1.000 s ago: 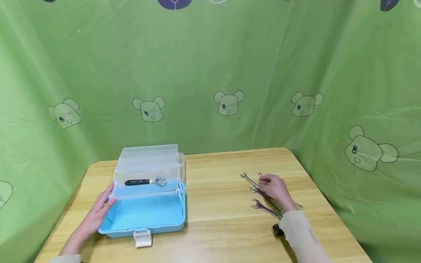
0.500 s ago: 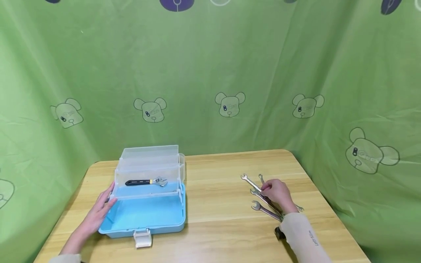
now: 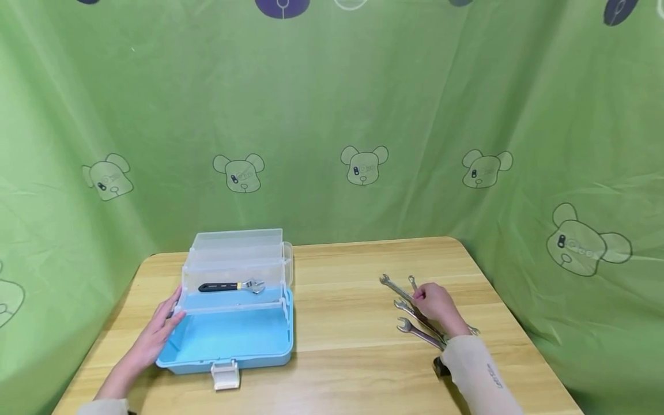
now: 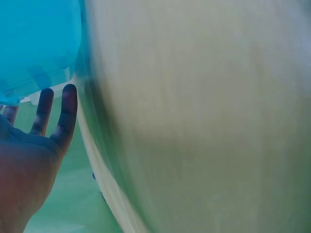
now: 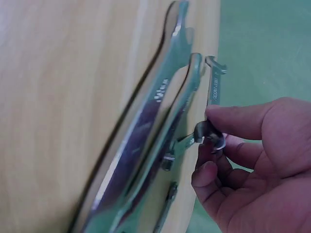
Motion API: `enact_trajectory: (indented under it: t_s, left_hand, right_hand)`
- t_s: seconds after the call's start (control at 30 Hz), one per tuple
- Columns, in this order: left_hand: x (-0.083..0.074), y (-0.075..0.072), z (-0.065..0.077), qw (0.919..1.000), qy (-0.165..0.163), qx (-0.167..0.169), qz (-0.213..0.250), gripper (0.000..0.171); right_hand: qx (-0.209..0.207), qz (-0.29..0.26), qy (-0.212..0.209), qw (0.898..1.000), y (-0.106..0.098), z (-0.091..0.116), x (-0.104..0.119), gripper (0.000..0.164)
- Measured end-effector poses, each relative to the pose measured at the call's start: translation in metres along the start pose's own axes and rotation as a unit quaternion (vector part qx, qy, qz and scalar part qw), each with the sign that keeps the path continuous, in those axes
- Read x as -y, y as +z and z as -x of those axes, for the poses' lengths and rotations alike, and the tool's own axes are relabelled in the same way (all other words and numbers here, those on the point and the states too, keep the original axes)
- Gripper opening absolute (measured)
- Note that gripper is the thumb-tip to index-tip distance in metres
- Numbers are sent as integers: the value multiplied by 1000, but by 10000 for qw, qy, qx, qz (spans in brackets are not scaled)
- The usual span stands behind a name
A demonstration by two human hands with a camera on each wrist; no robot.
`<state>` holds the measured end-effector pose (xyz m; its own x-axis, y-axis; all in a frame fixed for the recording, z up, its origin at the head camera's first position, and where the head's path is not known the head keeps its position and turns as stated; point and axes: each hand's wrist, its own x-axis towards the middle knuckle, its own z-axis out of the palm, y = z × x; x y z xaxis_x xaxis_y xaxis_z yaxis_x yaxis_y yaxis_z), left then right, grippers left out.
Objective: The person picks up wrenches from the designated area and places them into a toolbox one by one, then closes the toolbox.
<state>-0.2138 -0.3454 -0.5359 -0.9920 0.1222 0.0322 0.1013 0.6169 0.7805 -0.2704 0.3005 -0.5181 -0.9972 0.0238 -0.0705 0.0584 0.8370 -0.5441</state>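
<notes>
1. Open-end wrenches fan out on the right side of the wood-grain tabletop, heads pointing away from the person, the right-hand edge nearby.

2. The person's right hand reaches in over them, fingers curled, thumb and fingertips pinching one steel wrench; from here I cannot tell which of the bunch it is.

3. Across a broad stretch of boards, well apart from the wrenches, stands a light-blue toolbox, translucent trays raised, white latch hanging at the front.

4. The left hand rests against the box's left side, fingers extended and loosely spread, thumb at a tray corner; a strip of table separates it from the left edge.

5. A black-handled adjustable wrench lies crosswise in the lower raised tray.

6. The tabletop's far corners are rounded; behind and beside them hangs a creased green cloth printed with outlined animal heads.
</notes>
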Motion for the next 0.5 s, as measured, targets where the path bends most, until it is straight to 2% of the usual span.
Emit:
enact_trajectory:
  t_s: [0.17, 0.27, 0.33, 0.43, 0.5]
  left_hand:
    - [0, 1, 0, 10000, -8, 13, 68, 69]
    - [0, 1, 0, 10000, -24, 9, 87, 68]
    - [-1, 1, 0, 10000, -41, 11, 83, 68]
    - [-2, 1, 0, 9999, -64, 8, 81, 68]
    - [-1, 1, -1, 9999, -81, 1, 76, 68]
  right_hand:
    - [-98, -335, 172, 9992, -6, 0, 2, 20]
    - [-100, -998, 275, 9946, -8, 0, 5, 23]
    - [-85, -1579, 337, 9868, -8, 0, 7, 24]
    - [-27, -2554, 353, 9662, -7, -2, 8, 27]
    - [-12, -2907, 308, 9563, -7, -2, 7, 30]
